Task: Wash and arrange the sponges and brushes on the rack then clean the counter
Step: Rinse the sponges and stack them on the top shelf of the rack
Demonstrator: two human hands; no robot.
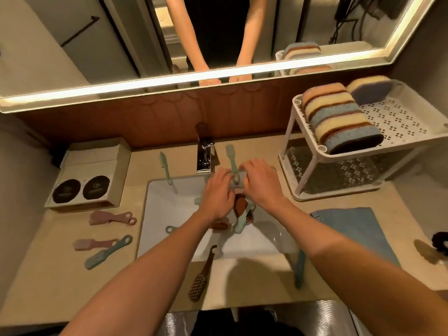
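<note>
Over the white sink [169,207], just below the chrome tap [204,156], my left hand [217,194] and my right hand [260,181] together squeeze a grey-blue sponge [238,180]; a light green brush [231,160] sticks up between them. Under my hands lie a brown sponge [240,203] and a teal brush [242,223]. Several sponges [339,117] stand in a row on the white rack's [412,132] upper shelf. Pink and teal brushes [106,241] lie on the counter left of the sink. A brown brush [202,277] rests on the front edge.
A cardboard box [89,175] stands at the back left. A blue cloth [356,229] lies right of the sink, with a dark object [440,241] at the far right. One teal brush [167,170] leans on the sink's back edge, another [299,270] lies front right. A lit mirror [218,32] is behind.
</note>
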